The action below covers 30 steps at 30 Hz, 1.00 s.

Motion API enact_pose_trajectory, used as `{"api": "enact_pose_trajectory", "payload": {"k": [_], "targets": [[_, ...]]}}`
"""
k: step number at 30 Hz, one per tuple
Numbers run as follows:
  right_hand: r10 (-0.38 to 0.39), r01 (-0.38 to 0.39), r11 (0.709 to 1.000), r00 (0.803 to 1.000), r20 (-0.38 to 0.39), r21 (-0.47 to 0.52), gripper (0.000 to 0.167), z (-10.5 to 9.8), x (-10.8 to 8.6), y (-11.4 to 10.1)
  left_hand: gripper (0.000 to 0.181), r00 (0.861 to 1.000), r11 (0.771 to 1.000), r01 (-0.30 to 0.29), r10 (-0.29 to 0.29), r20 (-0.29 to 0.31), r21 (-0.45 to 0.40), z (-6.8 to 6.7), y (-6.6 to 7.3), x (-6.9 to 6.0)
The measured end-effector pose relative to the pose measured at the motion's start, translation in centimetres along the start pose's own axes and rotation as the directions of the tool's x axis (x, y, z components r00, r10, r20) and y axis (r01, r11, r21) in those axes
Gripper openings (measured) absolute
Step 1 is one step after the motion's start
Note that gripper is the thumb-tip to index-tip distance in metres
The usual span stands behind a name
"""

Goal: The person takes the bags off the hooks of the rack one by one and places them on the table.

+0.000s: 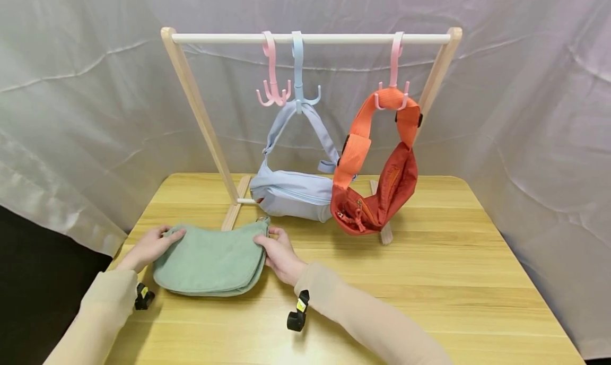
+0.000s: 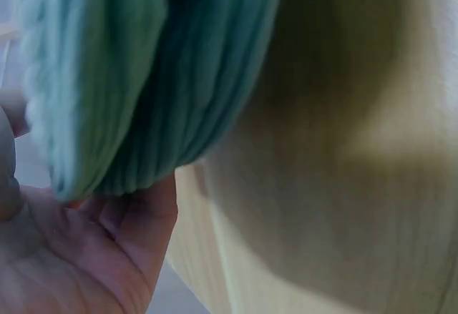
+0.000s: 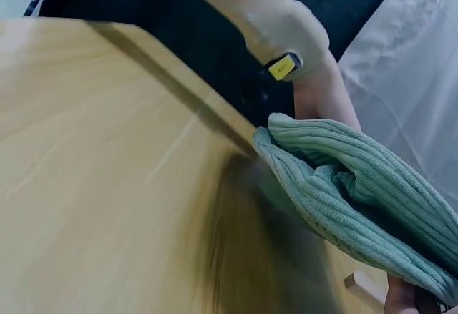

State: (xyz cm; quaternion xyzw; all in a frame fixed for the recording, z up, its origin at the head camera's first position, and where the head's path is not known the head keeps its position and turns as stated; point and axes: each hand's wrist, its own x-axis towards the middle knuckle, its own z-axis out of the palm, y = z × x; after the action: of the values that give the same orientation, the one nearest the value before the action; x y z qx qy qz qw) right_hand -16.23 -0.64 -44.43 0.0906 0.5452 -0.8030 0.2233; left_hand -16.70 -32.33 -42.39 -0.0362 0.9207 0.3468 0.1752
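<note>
A soft green bag [image 1: 210, 259] is held between both hands over the left front of the table. The left hand [image 1: 155, 244] grips its upper left corner, thumb on the near face. At the upper right corner the right hand [image 1: 282, 256] pinches it, below a small metal ring. Ribbed green fabric [image 2: 143, 78] fills the upper left of the left wrist view, the left hand [image 2: 86, 249] around its edge. In the right wrist view the bag [image 3: 358, 185] shows its folded layers, with the right hand [image 3: 404, 296] partly visible at the lower right.
Behind stands a rack with a white bar [image 1: 353, 38] and wooden legs. A light blue bag [image 1: 296, 192] hangs from a blue hook [image 1: 298, 62]; a red-orange bag [image 1: 377, 195] hangs from a pink hook [image 1: 395, 62]. Another pink hook [image 1: 273, 78] holds no bag.
</note>
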Motion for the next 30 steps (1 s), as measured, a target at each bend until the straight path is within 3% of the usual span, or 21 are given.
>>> {"api": "enact_pose_trajectory", "payload": {"k": [7, 12, 30], "targets": [[0.010, -0.010, 0.995, 1.000, 0.000, -0.098, 0.056, -0.8, 0.5, 1.3, 0.067, 1.000, 0.999, -0.025, 0.025, -0.002, 0.048, 0.7, -1.0, -0.5], [0.002, -0.003, 0.994, 1.000, -0.008, -0.105, 0.056, -1.2, 0.7, 1.9, 0.070, 1.000, 0.997, -0.024, 0.024, -0.003, 0.073, 1.1, -1.5, -0.5], [-0.026, 0.018, 0.960, 0.999, -0.027, -0.280, 0.065, -2.8, 1.1, 3.0, 0.072, 0.999, 0.999, -0.048, 0.048, -0.019, -0.014, 2.1, -2.4, 0.1]]}}
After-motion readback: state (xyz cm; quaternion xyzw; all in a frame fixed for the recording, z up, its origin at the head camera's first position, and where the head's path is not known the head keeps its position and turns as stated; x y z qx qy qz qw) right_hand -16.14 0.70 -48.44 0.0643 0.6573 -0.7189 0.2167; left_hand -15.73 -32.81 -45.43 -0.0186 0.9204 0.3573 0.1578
